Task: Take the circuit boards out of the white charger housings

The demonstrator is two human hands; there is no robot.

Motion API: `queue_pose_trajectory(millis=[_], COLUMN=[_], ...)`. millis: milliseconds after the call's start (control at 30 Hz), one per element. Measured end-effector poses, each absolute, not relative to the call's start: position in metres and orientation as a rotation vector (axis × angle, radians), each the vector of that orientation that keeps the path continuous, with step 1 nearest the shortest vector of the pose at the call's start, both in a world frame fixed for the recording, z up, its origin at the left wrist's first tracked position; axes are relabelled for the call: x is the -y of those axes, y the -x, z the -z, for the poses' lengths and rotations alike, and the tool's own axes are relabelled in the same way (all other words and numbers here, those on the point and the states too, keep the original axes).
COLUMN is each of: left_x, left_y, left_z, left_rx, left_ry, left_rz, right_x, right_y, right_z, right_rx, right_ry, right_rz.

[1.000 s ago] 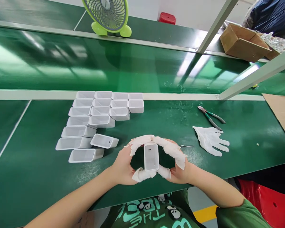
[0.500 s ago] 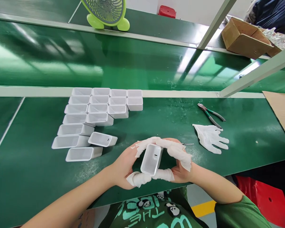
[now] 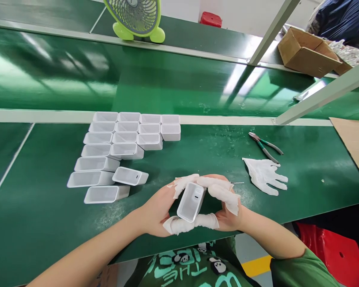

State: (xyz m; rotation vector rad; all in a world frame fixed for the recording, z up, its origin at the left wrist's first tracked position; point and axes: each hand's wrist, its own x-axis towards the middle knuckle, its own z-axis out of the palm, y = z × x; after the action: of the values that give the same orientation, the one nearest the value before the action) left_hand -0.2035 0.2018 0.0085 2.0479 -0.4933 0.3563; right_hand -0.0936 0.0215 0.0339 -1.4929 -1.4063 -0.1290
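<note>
Between my two hands is a white plastic box [image 3: 190, 202], open at the top, with a small dark slot in one end. My left hand [image 3: 164, 211] grips its left side, thumb at the near end and fingers at the far end. On the other side, my right hand [image 3: 227, 203] holds it the same way. White coverings wrap the fingers and thumbs of both hands. A thin metal tool tip [image 3: 237, 183] sticks out beyond the right fingers; the rest of it is hidden. Left of my hands, a similar slotted box [image 3: 130, 176] lies beside rows of white boxes [image 3: 97, 163].
Pliers [image 3: 265, 146] and a white glove [image 3: 266, 175] lie on the green table [image 3: 209, 151] at right. Cardboard [image 3: 354, 139] covers its right end. A green fan [image 3: 134, 18] and a cardboard box [image 3: 308, 52] stand on the raised shelf. A red stool [image 3: 338, 251] is at lower right.
The view has shifted slightly. Both hands keep the box in nearly the same place, with the left thumb a little closer to the right one.
</note>
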Motion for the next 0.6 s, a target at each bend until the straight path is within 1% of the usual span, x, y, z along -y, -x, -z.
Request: queue_pose_trajectory(millis=[233,400,600], left_x=[-0.2017,-0.2015,-0.2022], left_y=[0.2015,0.2030,0.2032], left_z=[-0.0078,-0.0060,-0.0071], left_rx=[0.440,0.416,0.443], left_ry=[-2.056,-2.067,-2.068], left_rz=[-0.533,-0.558,-0.534], right_x=[-0.0203,-0.0189,-0.0185], right_y=[0.0943,0.0938,0.0935], right_z=[-0.0318,-0.0342,-0.0324], right_rx=[1.458,1.510,1.503], right_ry=[1.518,1.582,1.529], right_rz=[0.128,0.147,0.150])
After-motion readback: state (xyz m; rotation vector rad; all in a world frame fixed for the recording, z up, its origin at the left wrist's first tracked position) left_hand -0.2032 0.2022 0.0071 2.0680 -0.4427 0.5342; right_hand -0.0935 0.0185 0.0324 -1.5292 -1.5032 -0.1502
